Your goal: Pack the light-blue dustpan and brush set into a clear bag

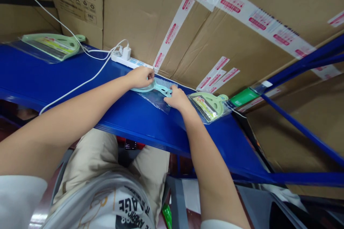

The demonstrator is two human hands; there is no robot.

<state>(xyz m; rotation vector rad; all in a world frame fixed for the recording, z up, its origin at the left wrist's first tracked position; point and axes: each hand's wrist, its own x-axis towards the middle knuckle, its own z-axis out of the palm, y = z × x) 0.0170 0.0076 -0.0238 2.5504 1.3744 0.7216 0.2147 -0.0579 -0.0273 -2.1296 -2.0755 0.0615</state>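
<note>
A light-blue mini dustpan (160,88) with a holed handle lies on the blue shelf between my hands, clear plastic packaging (154,100) under and around it. My left hand (142,77) rests over its wide end, fingers curled closed; what they pinch is hidden. The handle's tip is between the thumb and fingers of my right hand (177,97). Just right of that hand lies a pale-green dustpan-and-brush set (211,105) in a clear bag. A similar bagged green set (52,44) is at the far left.
A white power strip (134,63) with a plugged-in charger (126,53) sits along the back; white cables (80,83) cross the left side. Large cardboard boxes (139,10) stand behind the blue shelf (129,114). A green-labelled bottle (245,96) lies at right by blue metal bars (303,125).
</note>
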